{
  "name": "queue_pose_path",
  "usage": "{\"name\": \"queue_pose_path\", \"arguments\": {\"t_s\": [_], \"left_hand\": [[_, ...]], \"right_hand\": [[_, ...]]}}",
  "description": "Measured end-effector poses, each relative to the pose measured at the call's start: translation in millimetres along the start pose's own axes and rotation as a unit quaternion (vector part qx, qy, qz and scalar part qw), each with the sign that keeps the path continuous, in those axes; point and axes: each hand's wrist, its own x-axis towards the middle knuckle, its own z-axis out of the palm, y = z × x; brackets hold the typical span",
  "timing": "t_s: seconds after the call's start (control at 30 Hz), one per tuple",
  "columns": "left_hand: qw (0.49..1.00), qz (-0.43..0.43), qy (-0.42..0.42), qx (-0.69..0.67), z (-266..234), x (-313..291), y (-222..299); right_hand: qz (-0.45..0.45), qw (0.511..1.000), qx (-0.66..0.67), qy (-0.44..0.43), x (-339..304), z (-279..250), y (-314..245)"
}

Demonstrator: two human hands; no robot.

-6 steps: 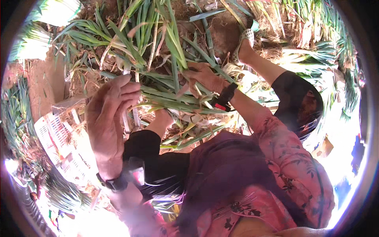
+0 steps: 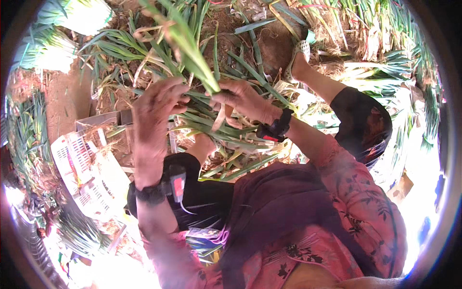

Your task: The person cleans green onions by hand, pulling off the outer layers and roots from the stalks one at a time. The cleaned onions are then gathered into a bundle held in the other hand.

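Observation:
In front of me my right hand [image 2: 243, 101] grips a green onion [image 2: 195, 60], its long green leaves pointing up and away to the left. A pale, dry strip of leaf [image 2: 219, 119] hangs just below those fingers. To the left, my left hand [image 2: 156, 113] is raised with its fingers loosely bent and apart, close to the onion stalk; nothing shows in it. Beneath both hands lies a loose heap of green onions [image 2: 207, 124], with pale peelings among them. The bulb end of the held onion is hidden by my right hand.
A white perforated plastic crate [image 2: 72, 154] stands at my left, with roots and dirt around it. Trimmed onion bundles [image 2: 53, 50] lie at the far left. More onions with roots [image 2: 370, 29] are piled at the far right. My shoe [image 2: 297, 60] rests beyond the heap.
My left hand has moved right, toward my right hand, and its fingers have bent more. The green onion in my right hand now leans further left. The whole view has shifted slightly.

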Motion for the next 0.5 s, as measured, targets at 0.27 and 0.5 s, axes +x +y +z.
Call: {"name": "queue_pose_path", "arguments": {"t_s": [0.27, 0.5], "left_hand": [[0.995, 0.025, 0.099, 0.013, 24, 17, -33], [0.978, 0.079, 0.039, -0.189, 23, 18, -27]], "right_hand": [[-0.189, 0.834, -0.5, 0.136, -24, 31, -23], [0.061, 0.972, 0.214, 0.077, -39, 15, -19]]}}
